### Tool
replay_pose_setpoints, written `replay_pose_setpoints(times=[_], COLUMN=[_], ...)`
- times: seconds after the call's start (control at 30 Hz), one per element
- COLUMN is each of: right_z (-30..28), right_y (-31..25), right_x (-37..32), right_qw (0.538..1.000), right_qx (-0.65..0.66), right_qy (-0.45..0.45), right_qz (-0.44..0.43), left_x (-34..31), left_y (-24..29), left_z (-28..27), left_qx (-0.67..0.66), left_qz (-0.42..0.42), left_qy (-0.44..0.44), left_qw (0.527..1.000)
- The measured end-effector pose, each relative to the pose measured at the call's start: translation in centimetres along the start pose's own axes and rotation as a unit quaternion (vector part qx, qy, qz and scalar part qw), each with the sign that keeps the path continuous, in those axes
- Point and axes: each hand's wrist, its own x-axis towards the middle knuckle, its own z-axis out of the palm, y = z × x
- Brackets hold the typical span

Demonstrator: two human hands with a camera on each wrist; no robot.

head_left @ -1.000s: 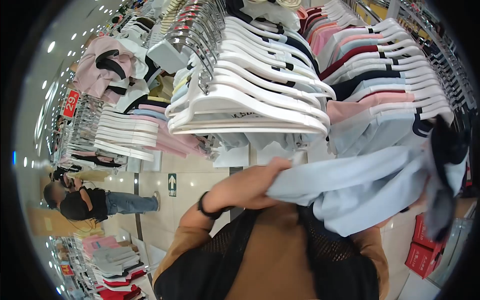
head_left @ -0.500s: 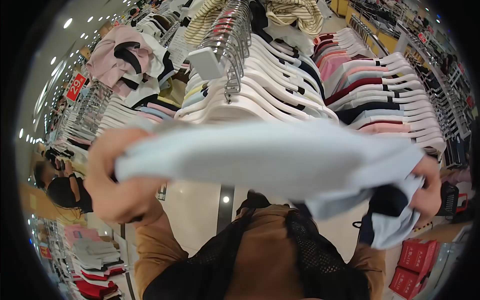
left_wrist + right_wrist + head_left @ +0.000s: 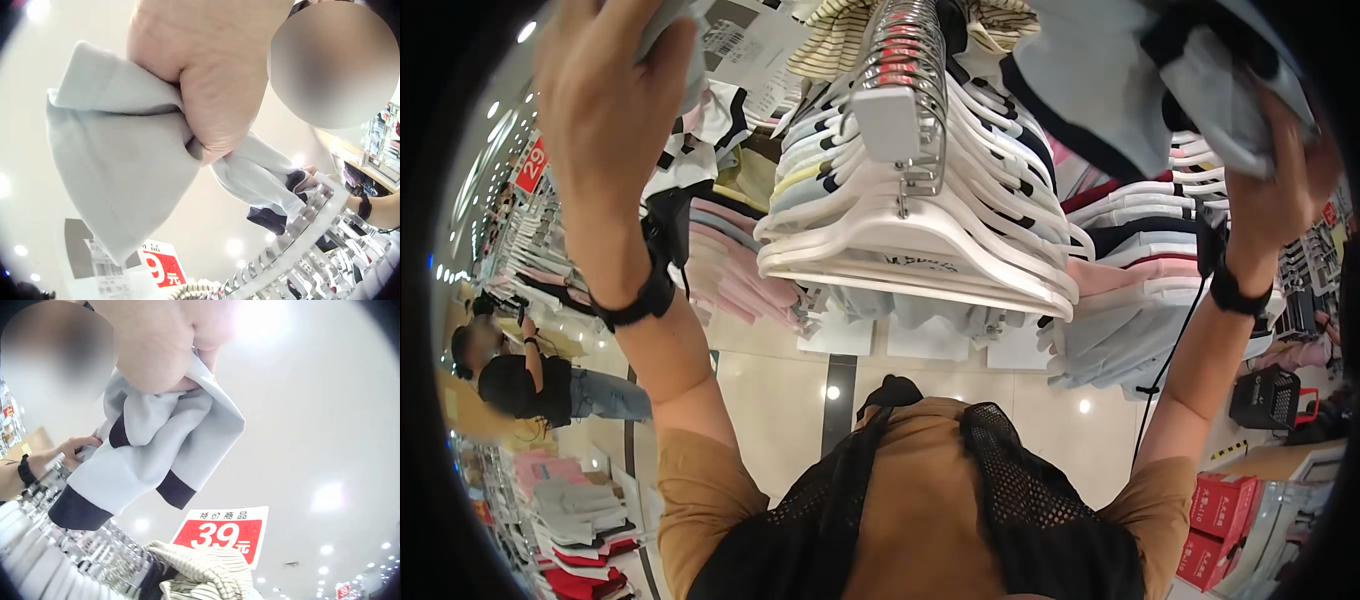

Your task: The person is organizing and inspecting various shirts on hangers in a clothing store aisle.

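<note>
Both hands are raised above the rack, gripping a pale blue garment with dark trim. In the head view my left hand (image 3: pixel 615 110) is at the upper left, with part of the cloth at its fingers. The right hand (image 3: pixel 1280 180) holds the bunched garment (image 3: pixel 1090 80) at the upper right. The left wrist view shows the cloth (image 3: pixel 125 150) folded in the left fist (image 3: pixel 206 75). In the right wrist view the dark-edged cloth (image 3: pixel 144 444) hangs from the right hand (image 3: pixel 162 344). White hangers (image 3: pixel 910 230) stand between the arms.
Clothes on hangers (image 3: pixel 1140 250) fill a rail at the right. Striped garments (image 3: pixel 825 40) lie on top of the rack, near a red price sign (image 3: pixel 222 534). A person in black (image 3: pixel 510 385) stands at the left. Red boxes (image 3: pixel 1220 505) and a black basket (image 3: pixel 1265 397) are at the lower right.
Both hands have risen from in front of the rack to above it, with the garment lifted between them. The hangers below have come back into full view.
</note>
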Motion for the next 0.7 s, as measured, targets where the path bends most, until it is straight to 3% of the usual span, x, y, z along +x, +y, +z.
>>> replay_pose_setpoints(times=[0.07, 0.13, 0.17, 0.23, 0.33, 0.4, 0.47, 0.5, 0.53, 0.6, 0.67, 0.7], right_z=[2.3, 4.4, 5.5, 7.9, 11.0, 13.6, 15.4, 17.6, 17.4, 21.0, 21.1, 20.4], right_y=[0.0, -0.7, -1.1, -1.0, -1.4, -2.3, -3.2, -3.3, -3.9, -3.7, -4.6, -4.8], right_x=[1.5, 3.2, 3.9, 4.0, 4.9, 5.1, 5.3, 4.4, 4.2, 1.1, -1.0, -0.9], right_qw=[0.998, 0.996, 0.996, 0.995, 0.995, 0.987, 0.974, 0.97, 0.935, 0.937, 0.902, 0.89], right_qx=[-0.055, -0.058, -0.048, 0.081, 0.08, 0.133, 0.183, 0.217, 0.308, 0.299, 0.35, 0.348], right_qy=[0.023, 0.052, 0.065, 0.032, -0.006, 0.004, -0.054, -0.031, -0.12, -0.165, -0.216, -0.253], right_qz=[-0.024, -0.04, -0.045, 0.041, 0.054, 0.086, 0.119, 0.103, 0.128, 0.077, 0.13, 0.153], left_x=[0.3, 0.4, 0.4, 0.5, 0.5, 0.7, 0.2, -0.1, -0.9, -2.9, -4.3, -4.9], left_y=[-0.4, -0.9, -1.3, -2.3, -4.2, -5.4, -6.1, -6.3, -6.4, -6.2, -5.2, -4.7], left_z=[2.7, 4.4, 5.2, 7.2, 10.2, 12.9, 16.0, 17.1, 18.6, 21.2, 21.5, 21.7], left_qx=[-0.065, -0.071, -0.075, -0.135, -0.103, -0.136, -0.203, -0.192, -0.197, -0.307, -0.367, -0.438], left_qz=[-0.027, -0.038, -0.039, -0.032, -0.021, -0.01, -0.003, 0.005, 0.01, 0.038, 0.006, -0.064], left_qy=[0.013, -0.076, -0.076, -0.098, -0.09, -0.098, -0.107, -0.154, -0.156, -0.171, -0.2, -0.193], left_qw=[0.997, 0.994, 0.994, 0.985, 0.99, 0.986, 0.973, 0.969, 0.968, 0.936, 0.908, 0.876])
